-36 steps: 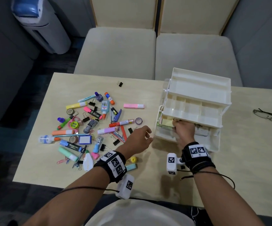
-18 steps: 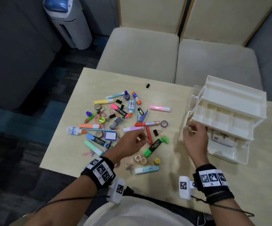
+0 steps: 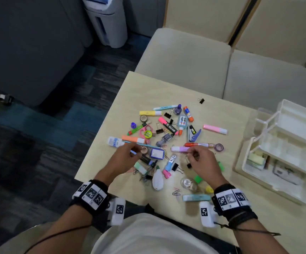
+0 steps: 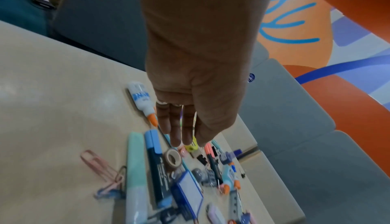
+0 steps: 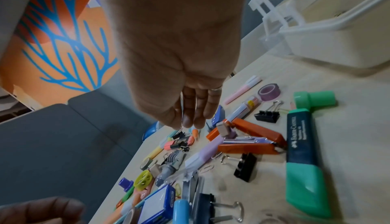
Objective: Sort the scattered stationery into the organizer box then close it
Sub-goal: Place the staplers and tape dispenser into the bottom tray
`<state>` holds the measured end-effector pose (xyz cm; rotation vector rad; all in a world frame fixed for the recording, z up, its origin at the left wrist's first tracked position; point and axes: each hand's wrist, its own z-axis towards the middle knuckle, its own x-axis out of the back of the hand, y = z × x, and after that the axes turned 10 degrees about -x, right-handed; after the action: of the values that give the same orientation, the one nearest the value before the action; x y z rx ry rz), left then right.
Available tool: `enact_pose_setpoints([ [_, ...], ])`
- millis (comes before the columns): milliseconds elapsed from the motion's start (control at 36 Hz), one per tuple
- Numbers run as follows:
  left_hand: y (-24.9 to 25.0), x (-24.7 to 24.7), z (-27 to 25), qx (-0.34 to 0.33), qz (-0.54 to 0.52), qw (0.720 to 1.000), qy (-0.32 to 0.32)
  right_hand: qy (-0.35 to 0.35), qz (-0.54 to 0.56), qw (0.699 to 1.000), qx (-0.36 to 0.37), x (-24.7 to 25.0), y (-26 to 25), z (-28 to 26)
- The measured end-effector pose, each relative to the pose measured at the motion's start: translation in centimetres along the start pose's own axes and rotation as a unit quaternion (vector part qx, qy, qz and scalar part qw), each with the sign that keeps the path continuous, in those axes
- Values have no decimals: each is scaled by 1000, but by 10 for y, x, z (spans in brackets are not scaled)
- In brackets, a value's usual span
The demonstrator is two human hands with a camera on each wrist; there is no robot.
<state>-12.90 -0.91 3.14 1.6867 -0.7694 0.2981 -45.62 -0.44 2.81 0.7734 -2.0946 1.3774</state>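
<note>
Left hand reaches out low over pile of stationery on worktop. Palm faces down. Fingers straight, close together, tips just above brown tape roll. Holds nothing.

Right hand also over pile, palm down. Fingers point down, bunched with thumb. Thin wire shows at tips; cannot tell if pinched.

Box stands open at right side of worktop, apart from both hands. Pens, clips, glue lie scattered between.
</note>
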Motion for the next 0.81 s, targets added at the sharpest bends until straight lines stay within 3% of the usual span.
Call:
enact_pose_setpoints([
  [389, -50, 46, -1, 6, -47, 999, 1, -11, -30, 999, -36, -33, -43, 31],
  [806, -69, 65, 26, -26, 23, 999, -8, -99, -51, 993, 28, -70, -80, 32],
])
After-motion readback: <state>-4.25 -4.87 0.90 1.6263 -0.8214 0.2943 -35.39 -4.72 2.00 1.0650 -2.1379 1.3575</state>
